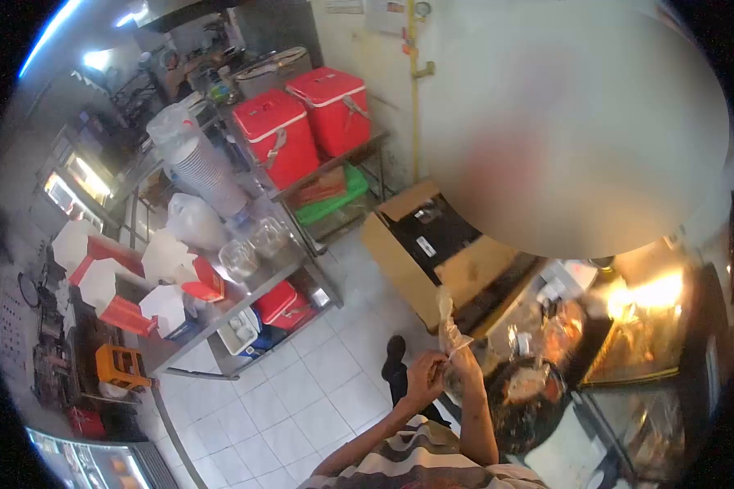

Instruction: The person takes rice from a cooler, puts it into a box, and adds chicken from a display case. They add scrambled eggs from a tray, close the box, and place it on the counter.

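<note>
A thin, clear plastic glove (445, 308) covers my right hand (457, 346), which points up and away with its fingers stretched out inside it. The glove's tip looks loose beyond the fingers. My left hand (426, 380) is bare and closed beside my right wrist, pinching the glove's lower edge. Just right of my hands is a dark round pan (506, 424) with food in it. Clear plastic bags (561, 326) lie behind the pan.
An open cardboard box (404, 281) stands ahead. A steel table (281, 273) at left bears stacked cups (208, 175) and red-and-white cartons (110, 285). Red coolers (273, 138) sit on a shelf beyond. A lit display case (640, 334) is at right; a blurred area covers the upper right.
</note>
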Available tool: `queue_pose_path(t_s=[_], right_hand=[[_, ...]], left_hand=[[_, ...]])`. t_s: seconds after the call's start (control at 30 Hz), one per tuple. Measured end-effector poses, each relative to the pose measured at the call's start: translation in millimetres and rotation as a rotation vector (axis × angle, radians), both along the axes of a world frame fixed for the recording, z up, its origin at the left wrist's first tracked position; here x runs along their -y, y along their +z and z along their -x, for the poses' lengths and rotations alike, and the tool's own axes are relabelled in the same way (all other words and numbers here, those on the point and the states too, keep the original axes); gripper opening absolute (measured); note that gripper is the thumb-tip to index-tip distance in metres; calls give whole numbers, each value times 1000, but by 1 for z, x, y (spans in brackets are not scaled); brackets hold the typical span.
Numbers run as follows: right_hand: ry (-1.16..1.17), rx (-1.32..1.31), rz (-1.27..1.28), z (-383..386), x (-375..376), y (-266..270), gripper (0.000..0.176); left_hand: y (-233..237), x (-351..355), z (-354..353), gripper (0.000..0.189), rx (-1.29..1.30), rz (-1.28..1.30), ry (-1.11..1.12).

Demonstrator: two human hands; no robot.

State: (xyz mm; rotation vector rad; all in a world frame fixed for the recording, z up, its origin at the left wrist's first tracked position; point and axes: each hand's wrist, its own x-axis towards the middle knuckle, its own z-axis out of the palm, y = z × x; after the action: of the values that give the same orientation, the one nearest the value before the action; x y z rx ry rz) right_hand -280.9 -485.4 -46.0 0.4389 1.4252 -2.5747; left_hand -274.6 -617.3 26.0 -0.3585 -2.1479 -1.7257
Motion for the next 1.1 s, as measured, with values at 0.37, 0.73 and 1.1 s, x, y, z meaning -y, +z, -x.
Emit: queue_pose_path(t_s=[0.37,0.73,1.1], right_hand=[[-127,-366,182,380,133,94,75],[-354,-84,179,543,117,75,64],[-597,91,-190,659,155,104,51]], left_hand=[[50,126,311,31,23,288,-169],[137,361,859,54,-358,1009,165],[161,440,1028,78,-246,1474,-587]])
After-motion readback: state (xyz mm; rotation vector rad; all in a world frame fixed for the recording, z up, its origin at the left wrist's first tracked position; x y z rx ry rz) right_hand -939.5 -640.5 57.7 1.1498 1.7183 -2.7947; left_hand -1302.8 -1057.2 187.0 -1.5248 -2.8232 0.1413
